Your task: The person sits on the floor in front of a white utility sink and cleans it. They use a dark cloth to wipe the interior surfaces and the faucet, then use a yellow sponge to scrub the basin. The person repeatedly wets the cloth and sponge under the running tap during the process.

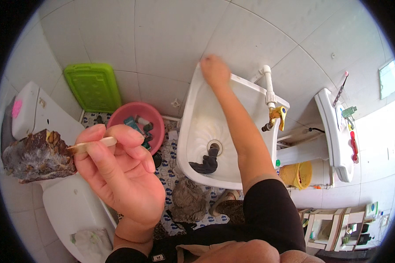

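Observation:
My left hand (118,164) pinches the pale wooden stick (95,144) of an ice-cream bar (41,157). The bar is dark brown and frosted, with nut-like bits on its surface and an uneven top. It is held up close to the camera at the left. My right arm reaches across a white ceramic sink (191,131), and my right hand (215,72) is at its back left corner by the tiled wall. Its fingers look curled and blurred; what lies under them is hidden. A dark wet cloth, perhaps a sock (207,162), lies beside the drain (214,146).
A brass tap (276,116) with a yellow handle juts over the sink's right side. Left stand a toilet (62,121), a green plastic lid (92,87) and a pink basin (158,121) holding bottles. Striped cloth (188,200) lies on the floor. Right are a washbasin (329,131) and yellow basket (294,174).

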### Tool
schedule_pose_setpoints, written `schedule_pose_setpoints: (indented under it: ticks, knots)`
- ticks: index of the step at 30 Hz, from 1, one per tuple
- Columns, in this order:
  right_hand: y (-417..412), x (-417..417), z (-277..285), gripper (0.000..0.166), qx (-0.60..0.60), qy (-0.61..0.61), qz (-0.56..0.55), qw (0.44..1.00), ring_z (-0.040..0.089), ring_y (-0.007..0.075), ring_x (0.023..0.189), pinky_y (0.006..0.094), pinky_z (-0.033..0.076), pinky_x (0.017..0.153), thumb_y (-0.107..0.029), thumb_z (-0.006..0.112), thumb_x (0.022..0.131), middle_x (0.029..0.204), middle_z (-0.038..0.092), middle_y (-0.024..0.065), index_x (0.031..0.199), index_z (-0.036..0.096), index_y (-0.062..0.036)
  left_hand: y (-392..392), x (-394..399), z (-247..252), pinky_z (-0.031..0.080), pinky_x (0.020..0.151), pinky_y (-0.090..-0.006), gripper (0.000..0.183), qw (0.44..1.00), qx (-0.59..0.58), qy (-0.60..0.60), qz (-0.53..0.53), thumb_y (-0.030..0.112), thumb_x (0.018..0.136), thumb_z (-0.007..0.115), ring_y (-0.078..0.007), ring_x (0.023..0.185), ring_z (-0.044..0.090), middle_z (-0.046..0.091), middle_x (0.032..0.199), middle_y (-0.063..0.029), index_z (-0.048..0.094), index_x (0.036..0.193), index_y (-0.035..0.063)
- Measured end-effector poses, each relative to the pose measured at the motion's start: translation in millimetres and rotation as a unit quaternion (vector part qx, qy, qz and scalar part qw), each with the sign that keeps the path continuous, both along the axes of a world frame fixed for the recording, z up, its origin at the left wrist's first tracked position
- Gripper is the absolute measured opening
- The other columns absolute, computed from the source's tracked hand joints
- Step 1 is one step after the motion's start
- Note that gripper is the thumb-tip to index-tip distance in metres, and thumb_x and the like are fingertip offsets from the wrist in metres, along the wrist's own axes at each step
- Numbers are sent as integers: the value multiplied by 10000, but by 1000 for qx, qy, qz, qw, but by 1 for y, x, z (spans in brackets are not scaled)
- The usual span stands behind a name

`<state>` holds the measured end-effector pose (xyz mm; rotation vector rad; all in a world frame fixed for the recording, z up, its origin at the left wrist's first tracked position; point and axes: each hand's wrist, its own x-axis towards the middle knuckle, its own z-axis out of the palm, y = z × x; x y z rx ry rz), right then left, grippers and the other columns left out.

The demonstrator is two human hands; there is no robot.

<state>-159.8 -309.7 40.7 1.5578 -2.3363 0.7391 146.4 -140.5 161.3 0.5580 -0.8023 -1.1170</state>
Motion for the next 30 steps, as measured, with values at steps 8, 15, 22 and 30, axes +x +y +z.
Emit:
schedule_pose_setpoints:
  ticks: [8, 15, 22, 30]
  knots:
    - [62, -103, -9, 396, 38, 69, -171, 982, 624, 368, 903, 484, 487, 779, -377, 431, 913, 984, 652, 184, 946, 673, -64, 2, 17, 8, 329, 476, -156, 303, 999, 12, 26, 20, 334, 1008, 415, -60, 648, 428, 520, 825, -31, 445, 1169, 80]
    - [-21, 14, -18, 391, 22, 42, 4, 999, 609, 387, 905, 486, 473, 802, -361, 462, 903, 950, 644, 215, 920, 651, -20, -1, 19, 5, 329, 473, -149, 273, 999, -10, 39, -1, 318, 997, 451, -57, 628, 437, 551, 843, -39, 462, 1164, 103]
    - [31, -51, -22, 284, -118, 77, -55, 988, 622, 369, 844, 463, 488, 753, -293, 544, 859, 899, 654, 191, 893, 650, -31, -17, -12, -31, 394, 480, -187, 175, 990, -91, -59, -91, 147, 999, 410, -62, 589, 478, 630, 854, -92, 525, 1008, 16]
    - [34, -43, -14, 311, -54, 66, -86, 993, 613, 391, 818, 480, 481, 747, -312, 538, 868, 877, 644, 221, 868, 636, -17, -18, -15, -61, 446, 604, -201, 225, 965, -135, -150, -167, 134, 1005, 392, -72, 723, 515, 629, 944, -56, 571, 980, 1]
